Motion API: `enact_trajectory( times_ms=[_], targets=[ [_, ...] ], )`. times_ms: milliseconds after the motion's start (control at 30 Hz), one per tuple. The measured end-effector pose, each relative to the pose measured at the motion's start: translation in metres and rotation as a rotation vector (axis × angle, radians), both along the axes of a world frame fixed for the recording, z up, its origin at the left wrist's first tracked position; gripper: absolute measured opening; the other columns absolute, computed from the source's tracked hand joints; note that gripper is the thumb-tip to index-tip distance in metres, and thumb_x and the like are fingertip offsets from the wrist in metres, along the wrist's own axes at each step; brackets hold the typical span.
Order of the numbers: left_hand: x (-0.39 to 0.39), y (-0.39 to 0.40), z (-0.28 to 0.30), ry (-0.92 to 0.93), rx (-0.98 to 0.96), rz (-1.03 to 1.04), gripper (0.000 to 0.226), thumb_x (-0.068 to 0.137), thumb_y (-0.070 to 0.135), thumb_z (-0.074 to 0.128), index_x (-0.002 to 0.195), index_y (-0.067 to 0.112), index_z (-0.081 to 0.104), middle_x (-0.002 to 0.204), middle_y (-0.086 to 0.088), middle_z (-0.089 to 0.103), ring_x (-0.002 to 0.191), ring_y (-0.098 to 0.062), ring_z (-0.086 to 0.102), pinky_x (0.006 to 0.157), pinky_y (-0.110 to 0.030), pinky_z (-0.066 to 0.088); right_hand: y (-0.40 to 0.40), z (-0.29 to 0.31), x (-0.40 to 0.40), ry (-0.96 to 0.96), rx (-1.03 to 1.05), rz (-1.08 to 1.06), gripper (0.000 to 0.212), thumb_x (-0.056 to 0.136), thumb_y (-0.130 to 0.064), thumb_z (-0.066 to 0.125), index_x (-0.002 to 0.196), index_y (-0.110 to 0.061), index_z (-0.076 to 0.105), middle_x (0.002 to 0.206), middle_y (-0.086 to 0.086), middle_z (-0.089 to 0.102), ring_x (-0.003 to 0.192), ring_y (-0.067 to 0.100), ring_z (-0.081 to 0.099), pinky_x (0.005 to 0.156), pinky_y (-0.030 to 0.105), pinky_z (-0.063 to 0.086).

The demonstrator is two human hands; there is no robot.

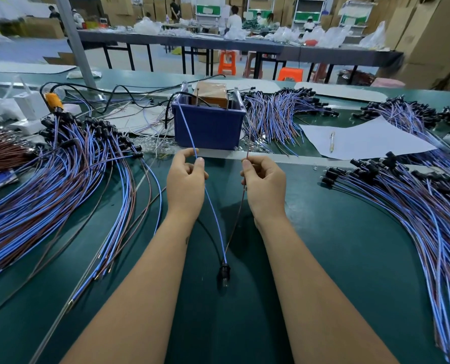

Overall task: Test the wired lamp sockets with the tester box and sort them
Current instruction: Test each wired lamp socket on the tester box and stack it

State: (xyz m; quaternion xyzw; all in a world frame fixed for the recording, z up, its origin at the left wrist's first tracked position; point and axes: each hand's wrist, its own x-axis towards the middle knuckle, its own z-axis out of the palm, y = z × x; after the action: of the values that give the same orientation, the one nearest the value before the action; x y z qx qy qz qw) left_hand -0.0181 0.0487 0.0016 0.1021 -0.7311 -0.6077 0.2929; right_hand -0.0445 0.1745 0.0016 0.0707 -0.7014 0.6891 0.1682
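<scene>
Blue wire [189,130] runs up from my left hand [186,179], pinched between thumb and forefinger, to the left metal post on the tester box [208,127] just beyond. My right hand [264,183] pinches the brown wire [247,145] the same way, its tip raised toward the right post but, as far as I can judge, short of it. Both wires drop between my forearms to the black socket [224,271], which hangs or rests near me over the green table [323,245] — I cannot tell which.

If the brown tip misses its post or the blue slips off, I would get a false fail and sort a good socket wrongly. Bare ends touching each other could short.

Only one view here. The contact points are too thin to make out, the box's insides are hidden, and the wire heaps left [48,185] and right [415,206] are cut off at the frame edges.
</scene>
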Motion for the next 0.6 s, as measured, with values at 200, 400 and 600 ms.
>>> enact_trajectory(
  times_ms=[200, 400, 600],
  targets=[
    [-0.007, -0.013, -0.005, -0.113, -0.074, 0.095, 0.021, 0.098, 0.022, 0.052, 0.117, 0.022, 0.061, 0.069, 0.006, 0.063, 0.057, -0.004, 0.051, 0.058, -0.026, 0.038, -0.005, 0.003, -0.009, -0.062, -0.084, 0.008, 0.025, 0.094, -0.009, 0.06, 0.079, -0.028, 0.063, 0.067, -0.003, 0.059, 0.059, 0.011, 0.052, 0.054, 0.019, 0.045],
    [-0.012, -0.009, -0.006, -0.137, -0.12, 0.083, 0.022, 0.096, 0.022, 0.055, 0.116, 0.025, 0.065, 0.069, 0.007, 0.064, 0.062, -0.006, 0.057, 0.056, -0.025, 0.04, -0.016, -0.003, -0.021, -0.115, -0.087, -0.002, 0.024, 0.095, -0.01, 0.059, 0.078, -0.026, 0.063, 0.066, -0.001, 0.058, 0.057, 0.012, 0.05, 0.056, 0.025, 0.046],
    [-0.013, -0.008, -0.007, -0.149, -0.158, 0.073, 0.024, 0.095, 0.022, 0.057, 0.116, 0.025, 0.067, 0.074, 0.001, 0.066, 0.078, -0.02, 0.065, 0.068, -0.032, 0.049, -0.018, -0.009, -0.028, -0.106, 0.095, -0.001, 0.017, 0.092, -0.015, 0.062, 0.08, -0.027, 0.063, 0.069, -0.003, 0.061, 0.067, 0.018, 0.055, 0.076, 0.046, 0.054]
  ],
)
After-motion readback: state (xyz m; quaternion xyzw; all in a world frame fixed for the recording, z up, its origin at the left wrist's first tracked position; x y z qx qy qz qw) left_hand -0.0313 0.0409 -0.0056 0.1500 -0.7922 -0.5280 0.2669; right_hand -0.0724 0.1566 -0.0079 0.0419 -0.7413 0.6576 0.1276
